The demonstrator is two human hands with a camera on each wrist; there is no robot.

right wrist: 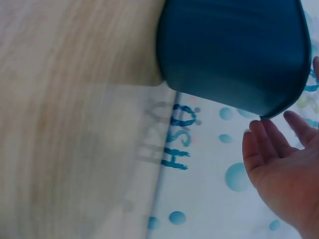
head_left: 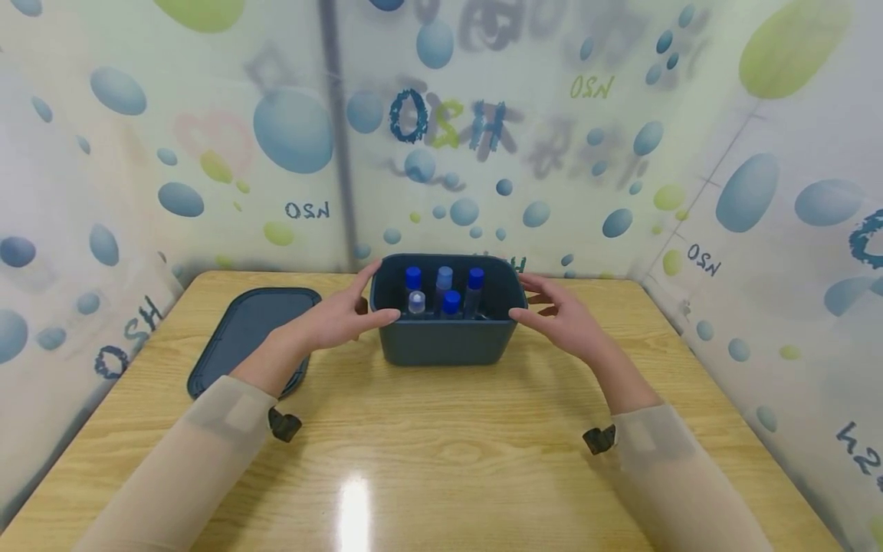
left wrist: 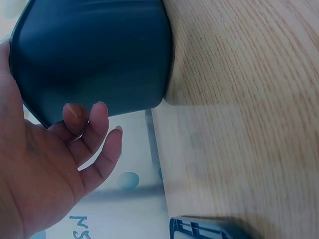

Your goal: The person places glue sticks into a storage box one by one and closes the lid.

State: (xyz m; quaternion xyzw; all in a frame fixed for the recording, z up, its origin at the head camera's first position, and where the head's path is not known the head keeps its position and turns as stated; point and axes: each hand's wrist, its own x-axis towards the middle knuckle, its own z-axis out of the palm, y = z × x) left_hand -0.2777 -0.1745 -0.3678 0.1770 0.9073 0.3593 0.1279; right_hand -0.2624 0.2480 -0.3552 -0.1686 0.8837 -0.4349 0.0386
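A dark blue storage box [head_left: 444,343] without a lid stands on the wooden table in the head view. Inside it are several small clear bottles [head_left: 472,299], upright, most with blue caps and one with a pale cap. My left hand [head_left: 334,318] holds the box's left end, thumb on the front rim and index finger at the back corner. The other left fingers [left wrist: 102,119] bend loosely beside the end wall in the left wrist view. At the right end, my right hand [head_left: 569,318] holds the rim between thumb and fingers; its fingertips [right wrist: 256,127] meet the back corner.
A dark blue lid [head_left: 241,330] lies flat on the table [head_left: 441,445], left of the box and partly behind my left forearm. Patterned curtains [head_left: 441,192] with blue and green spots stand behind the table and along both sides.
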